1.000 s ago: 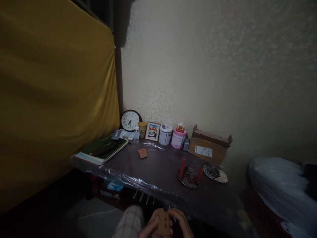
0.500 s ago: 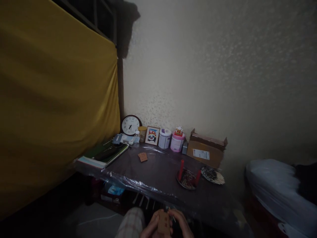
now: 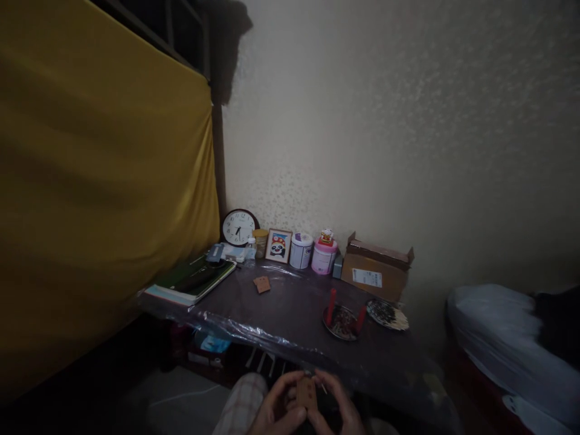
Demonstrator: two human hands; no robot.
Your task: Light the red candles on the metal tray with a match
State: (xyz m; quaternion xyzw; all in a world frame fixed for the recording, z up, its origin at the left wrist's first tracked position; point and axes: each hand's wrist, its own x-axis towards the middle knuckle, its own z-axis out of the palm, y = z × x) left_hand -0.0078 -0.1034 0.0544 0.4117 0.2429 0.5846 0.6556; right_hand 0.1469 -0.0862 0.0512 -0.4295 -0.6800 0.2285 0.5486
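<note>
My left hand (image 3: 278,406) is closed around a small brown cardboard matchbox (image 3: 307,393), held low over my lap at the table's near edge. My right hand (image 3: 339,406) is closed against the box's other side, its thumb near the bottom. A thin pale matchstick (image 3: 323,388) shows between its fingers. On the table beyond stands a round plate (image 3: 339,337) with two red candles (image 3: 331,305), one taller than the other. Beside it is a second plate (image 3: 388,315) of blackened and pale matchsticks. More small brown matchboxes (image 3: 261,284) lie further left.
Along the wall stand a clock (image 3: 239,228), a framed panda picture (image 3: 278,246), a white tin (image 3: 301,251), a pink tin (image 3: 323,258) with a figurine, and a cardboard box (image 3: 376,272). Books (image 3: 190,284) lie left, beside a yellow curtain (image 3: 109,181). Plastic film covers the table (image 3: 272,320).
Both hands have risen slightly with the matchbox, and more of the fingers shows now. The thumbs have come together near the box's lower end. The view has shifted slightly.
</note>
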